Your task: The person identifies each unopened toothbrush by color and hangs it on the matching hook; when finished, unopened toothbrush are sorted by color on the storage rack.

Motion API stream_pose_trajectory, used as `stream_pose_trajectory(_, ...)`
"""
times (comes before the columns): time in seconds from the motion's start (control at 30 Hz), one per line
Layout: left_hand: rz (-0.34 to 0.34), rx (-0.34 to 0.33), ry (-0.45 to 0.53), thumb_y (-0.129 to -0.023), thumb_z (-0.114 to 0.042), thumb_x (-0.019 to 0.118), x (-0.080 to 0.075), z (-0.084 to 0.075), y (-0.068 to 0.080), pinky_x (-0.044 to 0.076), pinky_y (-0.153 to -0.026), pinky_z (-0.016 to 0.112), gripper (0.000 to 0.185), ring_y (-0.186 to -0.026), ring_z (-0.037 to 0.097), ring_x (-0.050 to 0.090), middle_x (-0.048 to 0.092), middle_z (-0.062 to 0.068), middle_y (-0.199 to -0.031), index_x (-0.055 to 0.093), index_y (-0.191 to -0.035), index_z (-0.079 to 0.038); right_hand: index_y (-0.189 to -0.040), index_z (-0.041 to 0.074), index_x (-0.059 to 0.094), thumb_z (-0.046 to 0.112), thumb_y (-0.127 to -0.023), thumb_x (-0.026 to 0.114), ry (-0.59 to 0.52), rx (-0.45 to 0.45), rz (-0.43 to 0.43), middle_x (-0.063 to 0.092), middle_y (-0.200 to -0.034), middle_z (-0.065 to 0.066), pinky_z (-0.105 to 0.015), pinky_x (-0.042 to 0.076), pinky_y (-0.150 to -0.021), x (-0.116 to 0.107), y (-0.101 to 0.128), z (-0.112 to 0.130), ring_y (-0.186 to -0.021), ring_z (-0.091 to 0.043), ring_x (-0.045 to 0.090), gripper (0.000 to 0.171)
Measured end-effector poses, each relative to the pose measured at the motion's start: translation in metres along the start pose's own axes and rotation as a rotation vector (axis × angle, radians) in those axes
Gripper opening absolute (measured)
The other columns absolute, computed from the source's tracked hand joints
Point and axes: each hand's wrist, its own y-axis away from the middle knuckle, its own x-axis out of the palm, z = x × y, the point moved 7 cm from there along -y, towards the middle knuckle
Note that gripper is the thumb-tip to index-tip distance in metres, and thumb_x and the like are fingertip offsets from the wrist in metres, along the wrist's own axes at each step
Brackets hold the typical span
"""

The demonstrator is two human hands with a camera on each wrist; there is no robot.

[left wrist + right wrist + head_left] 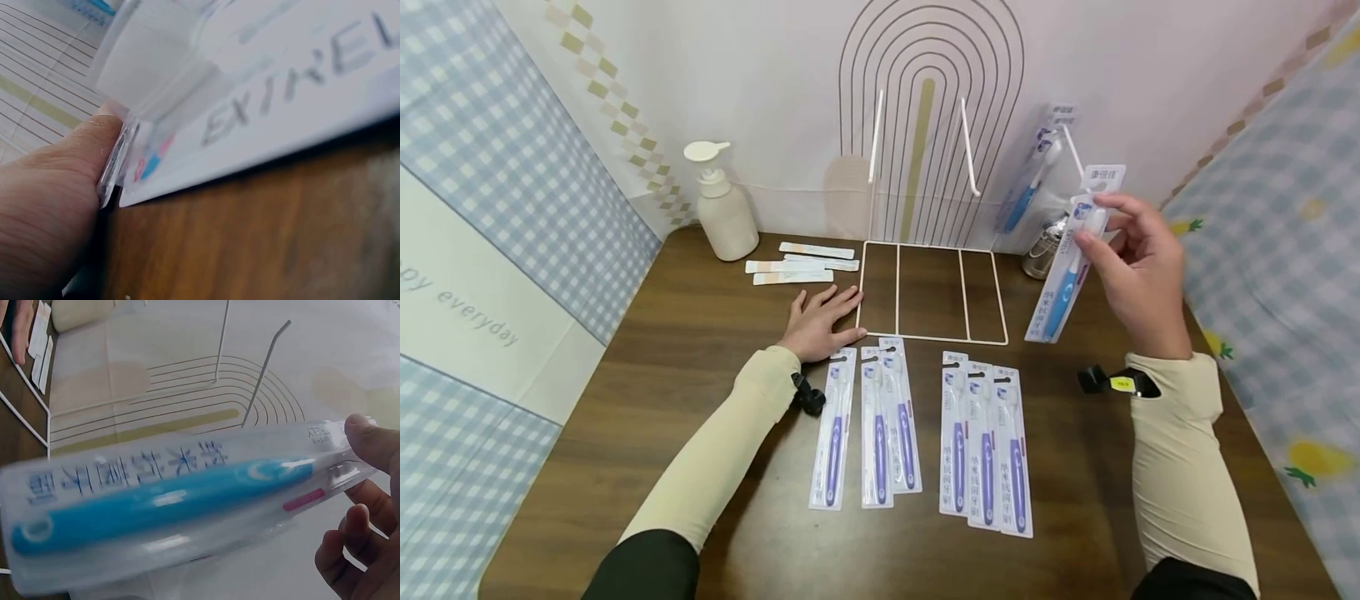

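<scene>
The right hand (1138, 267) is up in the air, over the right side of the brown wooden table (700, 333). Its thumb and fingers pinch the top of a blue toothbrush in a clear plastic pack (1063, 279). The pack hangs down from the hand, a bit tilted, and does not touch the table. It is just in front of a thin white wire peg (1072, 152). Another blue toothbrush pack (1030, 179) hangs beside that peg, near the wall.

In the right wrist view, the blue toothbrush pack (175, 512) fills the picture, and a fingertip (375, 440) presses on its end.

The left hand (820, 321) lies flat on the table with its fingers straight and spread. It holds nothing. Its fingertips touch the left corner of the white wire rack (932, 292). In the left wrist view, the side of the hand also touches the edge of a pack.

Six purple toothbrush packs (925, 433) lie flat on the table in front, in two groups of three.

A cream pump bottle (724, 208) stands at the back left. Some long white paper strips (801, 262) lie next to it. A small shiny metal cup (1045, 246) stands at the back right, by the wall.
</scene>
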Motion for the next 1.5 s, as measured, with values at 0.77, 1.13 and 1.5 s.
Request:
stream_pose_trajectory(0.77, 0.002, 0.003, -0.011, -0.104, -0.058, 0.059, -0.003, -0.005, 0.0, -0.009, -0.125, 0.06, 0.077, -0.162, 0.023, 0.012, 0.022, -0.01, -0.174, 0.029, -0.169, -0.028, -0.133, -0.004, 0.067, -0.005, -0.097, 0.071, -0.062, 0.011, -0.107, 0.067, -0.098, 0.0, -0.016, 0.04, -0.057, -0.003, 0.009, 0.001, -0.065, -0.011, 0.046, 0.036)
stream_pose_trajectory(1.13, 0.003, 0.004, -0.009, -0.105, -0.059, 0.058, -0.003, -0.003, 0.002, -0.008, -0.125, 0.06, 0.077, -0.162, 0.023, 0.012, 0.022, -0.01, -0.174, 0.029, -0.169, -0.028, -0.134, -0.004, 0.067, -0.006, -0.096, 0.072, -0.05, 0.008, -0.085, 0.066, -0.098, 0.0, -0.017, 0.04, -0.056, 0.0, 0.013, -0.016, -0.065, -0.013, 0.046, 0.038)
stream_pose_trajectory(1.5, 0.009, -0.004, -0.009, -0.105, -0.058, 0.058, -0.002, -0.004, 0.002, -0.009, -0.125, 0.059, 0.077, -0.162, 0.022, 0.012, 0.022, -0.011, -0.174, 0.029, -0.169, -0.028, -0.129, -0.007, 0.068, -0.006, -0.094, 0.075, -0.087, 0.016, -0.149, 0.064, -0.095, 0.003, -0.017, 0.038, -0.057, 0.008, 0.004, -0.016, -0.061, -0.009, 0.042, 0.035)
